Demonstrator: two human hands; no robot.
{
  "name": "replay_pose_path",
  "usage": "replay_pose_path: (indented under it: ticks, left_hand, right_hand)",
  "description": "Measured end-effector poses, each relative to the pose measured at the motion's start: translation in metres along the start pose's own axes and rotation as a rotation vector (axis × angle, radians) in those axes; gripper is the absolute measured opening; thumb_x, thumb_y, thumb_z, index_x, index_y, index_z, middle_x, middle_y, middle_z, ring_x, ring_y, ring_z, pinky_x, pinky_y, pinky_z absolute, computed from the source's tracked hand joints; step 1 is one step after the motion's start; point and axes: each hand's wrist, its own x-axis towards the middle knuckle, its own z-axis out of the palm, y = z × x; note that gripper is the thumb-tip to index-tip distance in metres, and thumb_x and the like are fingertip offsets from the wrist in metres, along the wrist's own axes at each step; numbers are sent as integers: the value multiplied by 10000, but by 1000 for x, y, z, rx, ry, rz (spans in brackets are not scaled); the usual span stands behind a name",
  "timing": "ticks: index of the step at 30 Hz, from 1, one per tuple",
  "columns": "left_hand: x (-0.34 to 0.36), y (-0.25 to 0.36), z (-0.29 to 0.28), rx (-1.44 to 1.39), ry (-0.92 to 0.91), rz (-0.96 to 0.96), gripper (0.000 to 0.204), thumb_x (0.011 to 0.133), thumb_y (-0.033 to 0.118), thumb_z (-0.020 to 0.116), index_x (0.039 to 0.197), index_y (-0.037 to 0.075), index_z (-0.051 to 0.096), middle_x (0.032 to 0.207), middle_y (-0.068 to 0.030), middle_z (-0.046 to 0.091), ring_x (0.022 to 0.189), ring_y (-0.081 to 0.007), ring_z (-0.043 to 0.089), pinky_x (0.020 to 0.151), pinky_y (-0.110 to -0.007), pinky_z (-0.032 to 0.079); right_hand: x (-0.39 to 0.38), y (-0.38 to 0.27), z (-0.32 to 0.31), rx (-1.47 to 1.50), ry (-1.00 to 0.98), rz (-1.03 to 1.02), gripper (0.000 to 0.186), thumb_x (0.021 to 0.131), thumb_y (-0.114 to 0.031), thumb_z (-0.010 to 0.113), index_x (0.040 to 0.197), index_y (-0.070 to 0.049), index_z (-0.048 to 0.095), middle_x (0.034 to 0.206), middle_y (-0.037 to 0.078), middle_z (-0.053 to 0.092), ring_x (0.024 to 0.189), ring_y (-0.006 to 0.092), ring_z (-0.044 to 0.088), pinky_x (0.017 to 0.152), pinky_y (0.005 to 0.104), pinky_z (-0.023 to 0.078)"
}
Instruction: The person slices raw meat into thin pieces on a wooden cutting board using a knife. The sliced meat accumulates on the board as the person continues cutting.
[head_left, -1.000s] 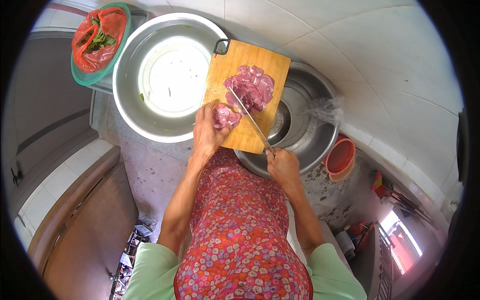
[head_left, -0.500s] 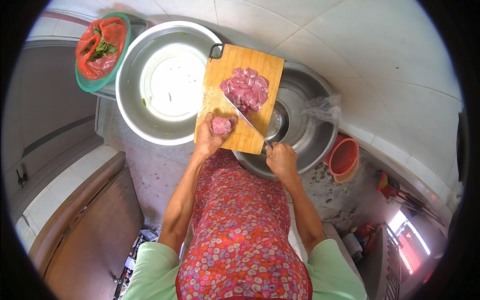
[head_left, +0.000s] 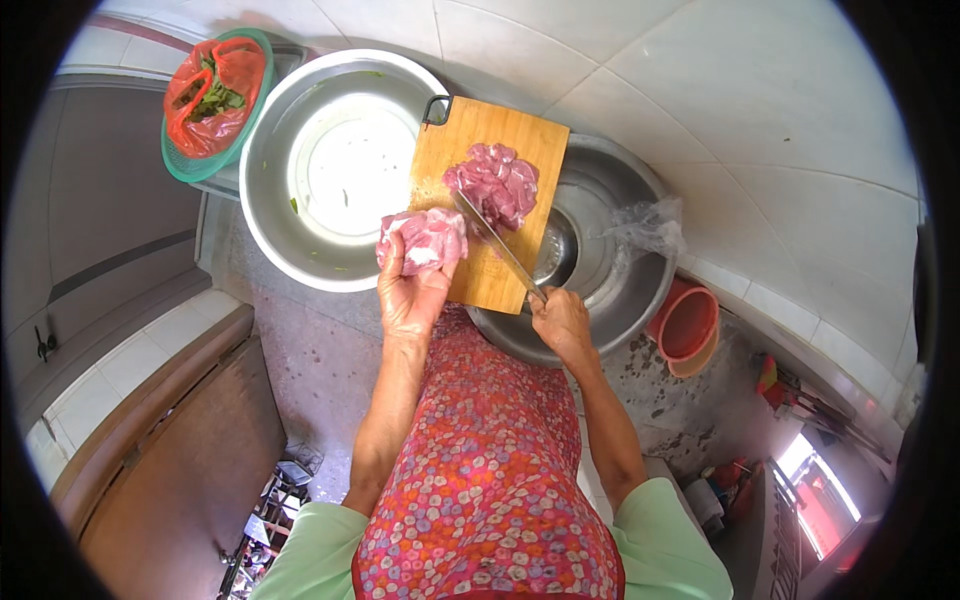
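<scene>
My left hand [head_left: 413,300] is closed on a chunk of raw meat [head_left: 425,240], held up over the left edge of the wooden cutting board [head_left: 485,285], palm turned upward. In my right hand [head_left: 562,322] is the handle of a knife [head_left: 505,250], whose blade slants up and left across the board. The knife tip rests by a heap of sliced raw meat [head_left: 495,183] on the board's upper half. The board lies across the neighbouring rims of two metal basins.
The left basin [head_left: 262,235] holds water with a few green bits. A grey basin [head_left: 650,300] sits under the board's right side, with a clear plastic bag [head_left: 650,225] on its rim. Upper left, a green basket [head_left: 190,170] carries a red bag [head_left: 210,135] of leaves. Red bucket [head_left: 688,322] stands right.
My left hand has lifted the meat chunk off the board, up and left, and turned palm up. The right hand and knife have hardly moved.
</scene>
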Motion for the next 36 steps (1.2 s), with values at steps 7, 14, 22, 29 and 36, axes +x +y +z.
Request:
replay_pose_path:
  ticks: [7, 14, 22, 29, 36]
  left_hand:
    - [13, -6, -30, -171, 26, 87, 374, 881, 158, 669, 1230, 67, 568, 1341, -145, 535, 1274, -328, 472, 1092, -524, 367]
    - [-4, 10, -3, -169, -33, 44, 381, 888, 176, 660, 1234, 48, 564, 1350, -134, 533, 1294, -319, 454, 1101, -520, 354]
    - [-1, 2, 3, -278, -88, 27, 426, 894, 215, 649, 1269, 42, 543, 1384, -142, 506, 1315, -326, 427, 1118, -525, 313]
    - [12, -8, -83, 37, 386, 137, 346, 857, 277, 708, 1148, 116, 613, 1238, -68, 611, 1173, -271, 548, 1033, -486, 425]
    - [3, -1, -84, 361, 483, -37, 318, 877, 294, 703, 1075, 66, 601, 1005, -91, 578, 991, -279, 573, 916, -400, 517]
  right_hand:
    - [-2, 2, 0, 38, -1, -8, 323, 891, -296, 583, 912, 9, 685, 849, 264, 657, 855, 444, 625, 784, 524, 481]
    - [-4, -2, -5, 27, 31, -110, 280, 885, -249, 580, 833, 11, 672, 804, 262, 649, 815, 449, 622, 758, 537, 476]
    - [2, -6, -14, 20, 68, -122, 268, 875, -229, 602, 807, 24, 661, 761, 270, 633, 783, 457, 617, 716, 531, 477]
    - [5, -3, -9, 30, 88, -99, 277, 878, -227, 601, 785, 29, 656, 746, 275, 629, 760, 461, 619, 711, 526, 479]
    - [-5, -6, -15, -10, 78, -113, 275, 880, -229, 591, 798, 25, 657, 738, 273, 629, 737, 455, 621, 700, 522, 486]
